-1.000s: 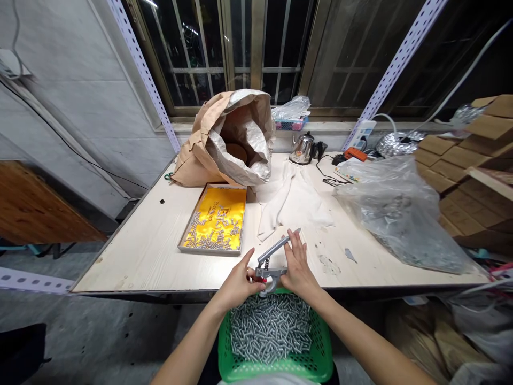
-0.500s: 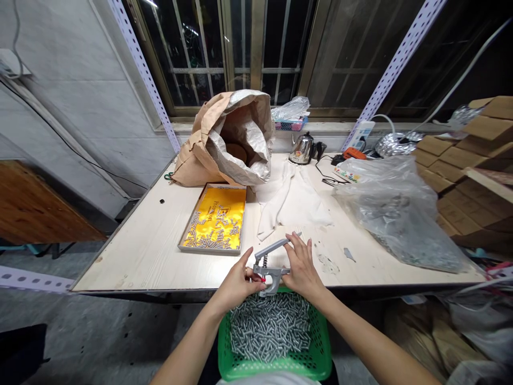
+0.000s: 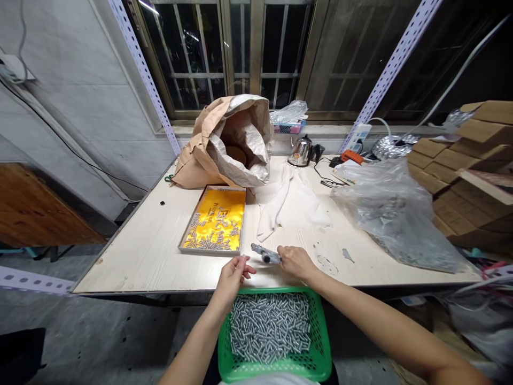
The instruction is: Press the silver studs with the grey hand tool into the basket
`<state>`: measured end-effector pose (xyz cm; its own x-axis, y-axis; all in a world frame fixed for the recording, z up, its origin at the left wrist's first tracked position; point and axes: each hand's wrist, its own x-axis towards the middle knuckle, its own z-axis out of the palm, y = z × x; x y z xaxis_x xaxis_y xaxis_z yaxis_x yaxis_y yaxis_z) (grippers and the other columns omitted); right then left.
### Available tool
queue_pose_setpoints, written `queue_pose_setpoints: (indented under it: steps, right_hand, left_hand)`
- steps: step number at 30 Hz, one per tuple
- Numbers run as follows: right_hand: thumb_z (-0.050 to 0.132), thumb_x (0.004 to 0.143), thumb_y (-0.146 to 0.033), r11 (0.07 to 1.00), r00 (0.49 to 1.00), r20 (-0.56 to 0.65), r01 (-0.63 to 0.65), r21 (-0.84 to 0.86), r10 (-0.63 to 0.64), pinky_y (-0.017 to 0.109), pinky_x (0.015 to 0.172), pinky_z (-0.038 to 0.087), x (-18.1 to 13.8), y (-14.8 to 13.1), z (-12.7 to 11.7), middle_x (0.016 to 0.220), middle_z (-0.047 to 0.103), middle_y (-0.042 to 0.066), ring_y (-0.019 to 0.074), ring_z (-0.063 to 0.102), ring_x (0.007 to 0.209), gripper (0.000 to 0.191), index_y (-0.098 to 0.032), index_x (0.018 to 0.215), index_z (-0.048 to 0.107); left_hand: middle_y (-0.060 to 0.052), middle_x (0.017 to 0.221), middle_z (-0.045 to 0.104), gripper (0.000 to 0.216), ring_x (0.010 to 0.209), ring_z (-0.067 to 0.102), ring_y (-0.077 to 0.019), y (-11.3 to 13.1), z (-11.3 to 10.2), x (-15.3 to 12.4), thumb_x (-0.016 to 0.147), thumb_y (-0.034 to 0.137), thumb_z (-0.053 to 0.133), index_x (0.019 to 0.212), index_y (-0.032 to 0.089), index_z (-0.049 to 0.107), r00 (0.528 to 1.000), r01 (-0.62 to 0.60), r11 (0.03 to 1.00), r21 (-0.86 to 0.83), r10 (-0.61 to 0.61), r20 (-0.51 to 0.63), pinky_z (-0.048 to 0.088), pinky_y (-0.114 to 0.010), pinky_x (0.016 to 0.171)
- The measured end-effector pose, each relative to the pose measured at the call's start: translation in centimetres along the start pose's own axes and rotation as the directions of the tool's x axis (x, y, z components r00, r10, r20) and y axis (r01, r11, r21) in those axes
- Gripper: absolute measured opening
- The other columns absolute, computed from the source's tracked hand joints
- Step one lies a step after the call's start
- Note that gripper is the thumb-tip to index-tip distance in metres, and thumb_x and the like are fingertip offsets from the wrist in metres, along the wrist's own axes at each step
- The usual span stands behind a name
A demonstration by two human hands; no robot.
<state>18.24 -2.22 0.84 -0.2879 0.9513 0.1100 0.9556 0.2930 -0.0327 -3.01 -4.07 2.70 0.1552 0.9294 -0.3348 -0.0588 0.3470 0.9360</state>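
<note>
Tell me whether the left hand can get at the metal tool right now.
Probably yes: the metal tool sticks out of the right hand near the left hand, with nothing visible between.

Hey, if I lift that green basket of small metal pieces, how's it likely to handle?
The green basket will probably feel heavy for its size, since small metal pieces crowd its inside. They look loose and jumbled, so they'd likely slide toward the low side if it tilts. Its thin, hole-filled walls look like plastic and may flex a little.
</note>
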Motion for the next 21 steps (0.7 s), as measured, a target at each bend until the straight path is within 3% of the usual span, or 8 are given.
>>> queue_pose_setpoints:
  steps: [3, 7, 11, 15, 18, 19, 21]
  right_hand:
    - [0.053, 0.076, -0.029, 1.000, 0.998, -0.065, 0.000, -0.003, 0.000, 0.029, 0.069, 0.037, 0.3, -0.2, -1.0, 0.084, 0.060, 0.008, 0.0214, 0.052, 0.081, 0.018, -0.016, 0.088, 0.054]
    - [0.055, 0.074, -0.032, 0.999, 0.978, -0.207, 0.035, 0.041, -0.026, 0.037, 0.082, 0.037, 0.4, -0.5, -2.1, 0.098, 0.056, 0.011, 0.0249, 0.047, 0.094, 0.020, -0.016, 0.086, 0.056]
    - [0.054, 0.074, -0.027, 0.991, 0.922, -0.383, 0.099, 0.085, -0.060, 0.048, 0.099, 0.030, -0.2, -1.2, -2.1, 0.120, 0.048, 0.015, 0.0296, 0.037, 0.115, 0.037, -0.012, 0.107, 0.055]
    - [0.050, 0.075, -0.024, 0.992, 0.898, -0.439, 0.082, 0.093, -0.033, 0.056, 0.107, 0.019, -1.0, -1.5, -1.5, 0.133, 0.036, 0.019, 0.0324, 0.022, 0.130, 0.051, -0.007, 0.123, 0.044]
    - [0.049, 0.077, -0.026, 0.989, 0.891, -0.453, 0.056, 0.135, 0.011, 0.060, 0.105, 0.022, -1.9, -1.1, -0.8, 0.138, 0.028, 0.020, 0.0347, 0.017, 0.133, 0.060, -0.007, 0.132, 0.033]
    - [0.049, 0.078, -0.027, 0.987, 0.891, -0.453, 0.047, 0.151, 0.027, 0.061, 0.105, 0.023, -2.3, -0.9, -0.6, 0.139, 0.027, 0.019, 0.0352, 0.017, 0.134, 0.063, -0.009, 0.135, 0.029]
    - [0.048, 0.079, -0.029, 0.985, 0.889, -0.456, 0.046, 0.168, 0.036, 0.062, 0.104, 0.024, -3.0, -0.3, -0.1, 0.139, 0.028, 0.018, 0.0359, 0.019, 0.133, 0.065, -0.012, 0.137, 0.025]
  left_hand:
    - [-0.006, 0.067, 0.064, 0.055, 0.058, 0.051, -0.0120, -0.2, 0.5, -0.2, 0.068, 0.064, 0.055, 0.078, 0.011, 0.064, 0.999, 0.031, 0.999, 0.029, -0.031, 0.030, 0.032, -0.021, 0.052]
    - [-0.001, 0.055, 0.058, 0.038, 0.055, 0.047, -0.0117, -0.3, 0.9, -0.5, 0.061, 0.050, 0.069, 0.063, 0.012, 0.066, 0.993, 0.011, 0.994, 0.110, -0.024, 0.113, 0.031, -0.023, 0.054]
    - [-0.001, 0.055, 0.059, 0.025, 0.055, 0.048, -0.0125, -0.7, 1.0, -0.6, 0.058, 0.037, 0.073, 0.059, 0.013, 0.065, 0.998, -0.033, 0.992, 0.118, 0.028, 0.050, 0.034, -0.024, 0.057]
    - [-0.002, 0.063, 0.058, 0.020, 0.060, 0.050, -0.0142, -0.7, 0.9, -1.2, 0.065, 0.033, 0.068, 0.059, 0.015, 0.063, 0.978, -0.197, 0.963, 0.185, 0.206, -0.034, 0.038, -0.025, 0.059]
    - [-0.003, 0.067, 0.057, 0.020, 0.066, 0.053, -0.0161, 0.4, 0.2, -2.7, 0.073, 0.031, 0.061, 0.059, 0.017, 0.060, 0.917, -0.337, 0.893, 0.298, 0.384, -0.111, 0.040, -0.026, 0.063]
    - [-0.003, 0.067, 0.057, 0.020, 0.067, 0.053, -0.0163, 0.7, -0.1, -3.4, 0.074, 0.029, 0.059, 0.058, 0.017, 0.059, 0.906, -0.352, 0.867, 0.352, 0.410, -0.105, 0.040, -0.026, 0.063]
    - [-0.003, 0.066, 0.058, 0.019, 0.066, 0.054, -0.0166, 1.4, -1.0, -4.6, 0.074, 0.028, 0.060, 0.058, 0.018, 0.059, 0.922, -0.353, 0.813, 0.463, 0.386, 0.026, 0.039, -0.026, 0.063]
